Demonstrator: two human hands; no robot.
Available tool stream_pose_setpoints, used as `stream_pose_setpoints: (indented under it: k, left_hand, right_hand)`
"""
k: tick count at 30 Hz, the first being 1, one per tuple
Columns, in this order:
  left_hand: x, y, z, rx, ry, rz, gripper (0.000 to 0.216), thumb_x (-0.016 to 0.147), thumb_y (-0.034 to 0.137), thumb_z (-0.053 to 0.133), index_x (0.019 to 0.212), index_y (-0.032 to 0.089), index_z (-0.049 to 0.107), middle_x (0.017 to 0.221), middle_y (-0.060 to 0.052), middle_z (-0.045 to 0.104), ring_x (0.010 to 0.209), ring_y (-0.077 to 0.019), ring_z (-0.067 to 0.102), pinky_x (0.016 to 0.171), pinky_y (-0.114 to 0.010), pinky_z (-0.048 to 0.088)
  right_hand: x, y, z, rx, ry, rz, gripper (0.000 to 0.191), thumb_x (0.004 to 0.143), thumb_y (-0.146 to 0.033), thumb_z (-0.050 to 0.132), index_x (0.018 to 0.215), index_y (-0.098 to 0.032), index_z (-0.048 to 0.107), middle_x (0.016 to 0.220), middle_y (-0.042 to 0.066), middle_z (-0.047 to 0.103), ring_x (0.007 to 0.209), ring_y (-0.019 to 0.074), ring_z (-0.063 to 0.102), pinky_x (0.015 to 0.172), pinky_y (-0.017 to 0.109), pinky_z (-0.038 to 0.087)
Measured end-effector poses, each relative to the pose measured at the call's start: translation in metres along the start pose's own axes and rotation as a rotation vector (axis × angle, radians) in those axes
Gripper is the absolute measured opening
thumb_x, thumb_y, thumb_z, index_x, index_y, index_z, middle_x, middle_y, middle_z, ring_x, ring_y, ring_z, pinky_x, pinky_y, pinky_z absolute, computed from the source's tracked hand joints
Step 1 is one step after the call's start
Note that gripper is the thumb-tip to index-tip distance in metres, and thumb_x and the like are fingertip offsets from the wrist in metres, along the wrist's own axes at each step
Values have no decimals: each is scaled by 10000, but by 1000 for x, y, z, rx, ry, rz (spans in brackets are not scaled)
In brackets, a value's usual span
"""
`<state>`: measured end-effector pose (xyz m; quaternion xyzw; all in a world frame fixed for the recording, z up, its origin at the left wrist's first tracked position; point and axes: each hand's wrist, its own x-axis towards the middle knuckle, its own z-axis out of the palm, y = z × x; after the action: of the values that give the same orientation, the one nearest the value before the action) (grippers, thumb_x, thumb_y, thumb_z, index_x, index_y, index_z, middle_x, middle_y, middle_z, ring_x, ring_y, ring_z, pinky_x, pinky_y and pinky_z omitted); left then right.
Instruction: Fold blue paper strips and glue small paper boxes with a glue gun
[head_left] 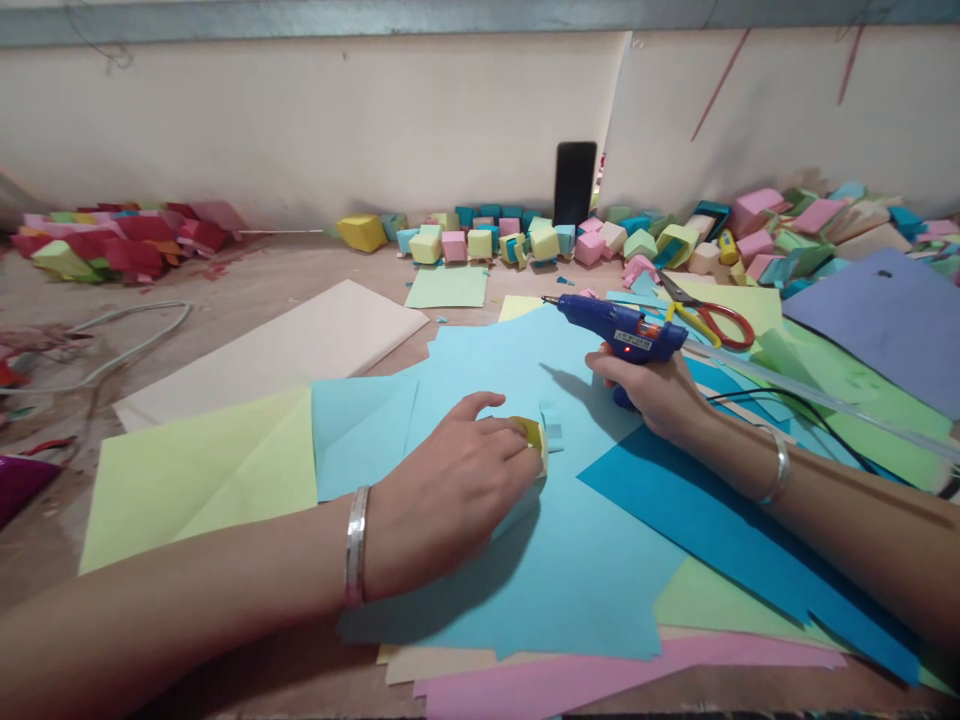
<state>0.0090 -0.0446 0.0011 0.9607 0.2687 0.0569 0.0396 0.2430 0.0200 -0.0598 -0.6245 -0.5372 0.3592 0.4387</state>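
Note:
My right hand is closed around the handle of a blue hot glue gun, its nozzle pointing left and a clear glue stick trailing from its back. My left hand grips a small yellow paper box, mostly hidden behind the fingers. A small light blue paper piece lies just right of the box. Beneath both hands spread light blue paper sheets. The glue gun is held above the sheets, apart from the yellow box.
Rows of small paper cubes and a black phone stand along the wall. Red-handled scissors lie behind the glue gun. A black cord runs under my right forearm. Red paper boxes are heaped at the far left.

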Motion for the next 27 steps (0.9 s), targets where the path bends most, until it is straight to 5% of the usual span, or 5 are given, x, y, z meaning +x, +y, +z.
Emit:
stream_pose_setpoints:
  k: [9,21,27]
  left_hand:
    - [4,10,4,156,-14,60,247,950,57,310,808,189,463,714,-13,593,668,-164,521,808,-358,412]
    - [6,6,14,328,17,178,234,959,79,344,803,187,480,709,-6,605,655,-158,543,819,-361,420]
    - [4,10,8,256,50,74,248,920,11,309,842,188,465,695,14,619,622,-130,552,911,-367,409]
  right_hand:
    - [1,3,1,1,-33,-39,198,663,-380,665,675,-198,586,619,-14,557,542,122,424,483,271,332]
    - [-3,-12,2,48,-21,-65,218,670,-363,655,614,-186,540,566,-37,499,548,108,419,532,270,337]
    - [-7,-19,0,-4,-6,-54,228,668,-376,651,605,-189,537,564,-32,506,559,115,422,561,280,348]
